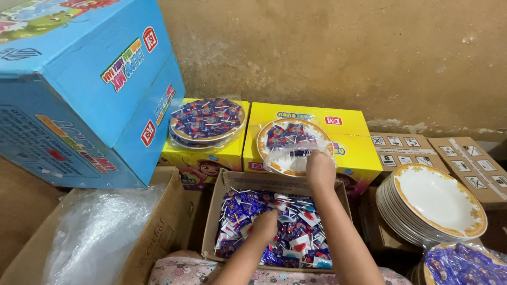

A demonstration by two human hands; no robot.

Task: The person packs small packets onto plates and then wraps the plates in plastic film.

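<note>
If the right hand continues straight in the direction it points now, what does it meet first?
The right hand points up and away; it already touches the bagged plate with sweets on the yellow box. Depth unclear.

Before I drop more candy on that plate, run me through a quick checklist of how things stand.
1. Left hand is down in the candy box, among the wrapped candies: ok.
2. Whether the left hand has a grip on candies: cannot tell.
3. Right hand is at the bagged plate on the yellow box: ok.
4. That plate is full: not ok, only a few candies on it.
5. Filled plate sits flat on the other yellow box: ok.
6. Stack of empty plates is within view at right: ok.
</note>
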